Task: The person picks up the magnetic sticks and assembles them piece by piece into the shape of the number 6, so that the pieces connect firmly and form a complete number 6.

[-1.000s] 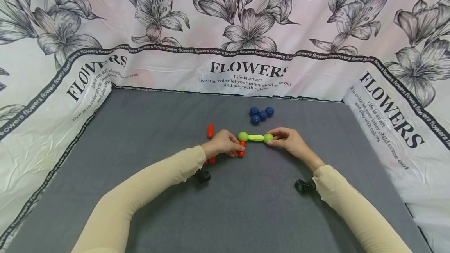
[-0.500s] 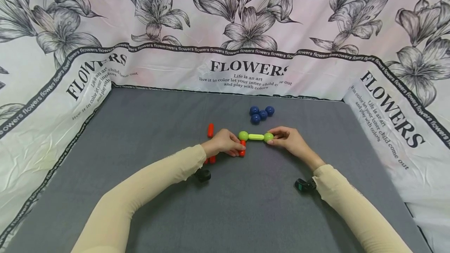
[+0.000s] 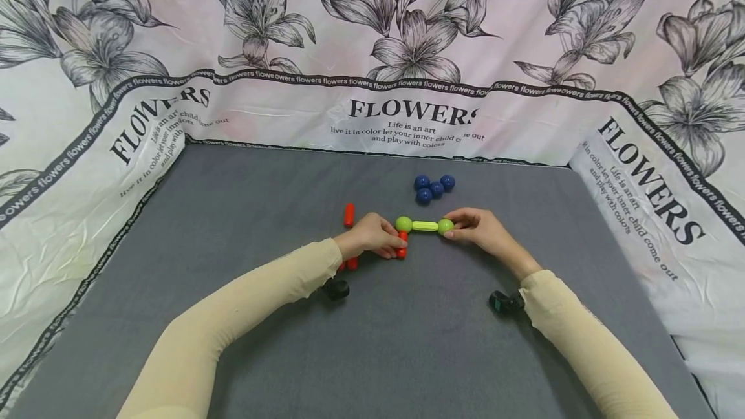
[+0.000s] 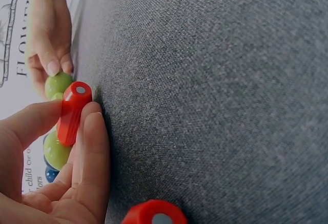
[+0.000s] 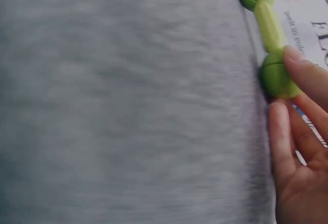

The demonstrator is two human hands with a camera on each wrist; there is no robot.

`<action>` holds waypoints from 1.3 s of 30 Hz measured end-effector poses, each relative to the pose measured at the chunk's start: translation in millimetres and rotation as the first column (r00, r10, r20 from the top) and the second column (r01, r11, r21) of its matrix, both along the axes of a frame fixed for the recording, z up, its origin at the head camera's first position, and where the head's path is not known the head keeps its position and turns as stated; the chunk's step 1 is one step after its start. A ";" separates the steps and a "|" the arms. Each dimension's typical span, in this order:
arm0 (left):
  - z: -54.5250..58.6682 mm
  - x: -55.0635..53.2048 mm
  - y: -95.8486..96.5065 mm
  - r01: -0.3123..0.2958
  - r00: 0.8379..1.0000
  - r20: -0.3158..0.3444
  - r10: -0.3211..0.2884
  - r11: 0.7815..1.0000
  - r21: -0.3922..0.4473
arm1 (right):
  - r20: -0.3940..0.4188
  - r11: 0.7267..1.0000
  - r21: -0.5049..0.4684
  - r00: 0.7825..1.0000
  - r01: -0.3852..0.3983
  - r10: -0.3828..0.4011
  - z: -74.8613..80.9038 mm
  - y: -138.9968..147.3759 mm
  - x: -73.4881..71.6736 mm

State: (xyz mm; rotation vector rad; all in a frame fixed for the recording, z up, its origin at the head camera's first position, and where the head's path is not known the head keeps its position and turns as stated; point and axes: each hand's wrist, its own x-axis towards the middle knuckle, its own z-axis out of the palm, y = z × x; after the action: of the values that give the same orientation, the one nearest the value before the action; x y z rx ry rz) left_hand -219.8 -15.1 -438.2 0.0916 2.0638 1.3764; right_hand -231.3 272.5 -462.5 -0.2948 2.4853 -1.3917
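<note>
My left hand (image 3: 371, 235) pinches a red magnetic rod (image 4: 72, 119) between thumb and fingers; a grey metal disc shows in its near end. The rod's far end meets a green ball (image 3: 403, 224). From that ball a light green rod (image 3: 425, 226) runs right to a second green ball (image 5: 277, 73). My right hand (image 3: 482, 233) holds this second ball with thumb and fingertips. Together the pieces make an L shape low over the grey cloth.
Several dark blue balls (image 3: 423, 196) sit in a cluster behind the pieces. A loose red rod (image 3: 349, 214) lies left of my left hand, and more red rods (image 3: 352, 263) are partly hidden under that wrist. Flower-printed cloth (image 3: 407, 115) borders the grey table (image 3: 407, 341).
Both hands keep their grips on the red rod and the right green ball. The scene shifts only very slightly in the head view.
</note>
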 end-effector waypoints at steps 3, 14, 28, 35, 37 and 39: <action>0.8 0.2 -0.1 -0.004 1.000 0.001 0.004 1.000 0.000 | 0.028 0.999 0.036 0.999 -0.040 0.039 4.6 3.4 -4.8; 2.9 1.6 -0.3 -0.014 1.000 -0.009 0.014 1.000 0.003 | 0.124 0.993 0.063 0.988 -0.104 0.096 32.2 15.5 -33.0; 1.9 3.0 -0.3 -0.013 1.000 -0.019 0.013 1.000 -0.002 | -0.086 0.977 -0.009 0.973 0.214 -0.214 26.5 10.4 -72.0; 0.0 1.3 0.9 -0.013 1.000 -0.020 0.013 1.000 0.006 | -0.129 0.981 0.090 0.978 0.173 -0.161 21.6 2.3 -81.9; 0.2 1.3 1.0 -0.014 1.000 -0.020 0.014 1.000 0.005 | -0.136 0.978 0.125 0.979 0.168 -0.151 20.7 0.2 -83.8; 0.5 1.8 1.3 -0.014 1.000 -0.021 0.014 1.000 0.005 | -0.138 0.975 0.142 0.979 0.171 -0.151 19.1 -0.7 -85.3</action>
State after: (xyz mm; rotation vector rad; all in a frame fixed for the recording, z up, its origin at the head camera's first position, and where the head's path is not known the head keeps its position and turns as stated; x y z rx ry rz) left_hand -218.1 -13.8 -437.7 0.0942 2.0826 1.3944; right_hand -316.6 271.7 -443.3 -0.1560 2.7577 -1.2655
